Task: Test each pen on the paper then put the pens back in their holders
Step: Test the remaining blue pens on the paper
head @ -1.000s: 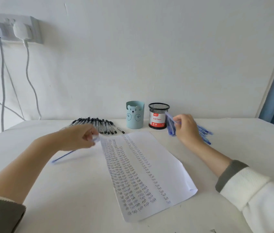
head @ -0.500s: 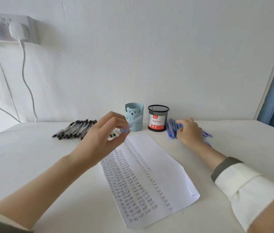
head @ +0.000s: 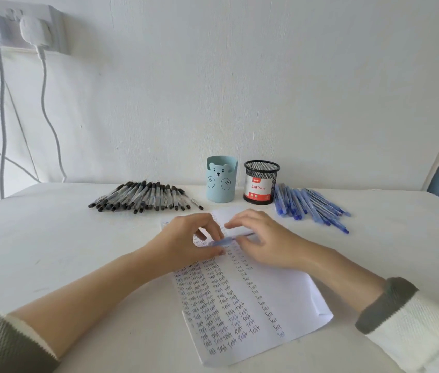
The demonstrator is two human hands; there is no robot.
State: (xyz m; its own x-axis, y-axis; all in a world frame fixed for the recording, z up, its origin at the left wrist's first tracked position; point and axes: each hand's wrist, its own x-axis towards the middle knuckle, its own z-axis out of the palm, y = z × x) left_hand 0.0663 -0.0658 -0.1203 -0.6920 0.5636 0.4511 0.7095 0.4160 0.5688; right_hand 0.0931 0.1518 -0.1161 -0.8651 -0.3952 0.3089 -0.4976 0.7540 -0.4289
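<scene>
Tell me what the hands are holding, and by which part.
One blue pen: left hand pinches one end, right hand grips the other end.

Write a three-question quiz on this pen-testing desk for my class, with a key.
1. True or false: pens stand in the mesh holder.
2. Which pens lie right of the mesh holder? A black-capped, B blue, C red.
3. Fill in: the left hand and right hand together hold one ____ pen over the paper.
Key: 1 false; 2 B, the blue pens; 3 blue.
</scene>
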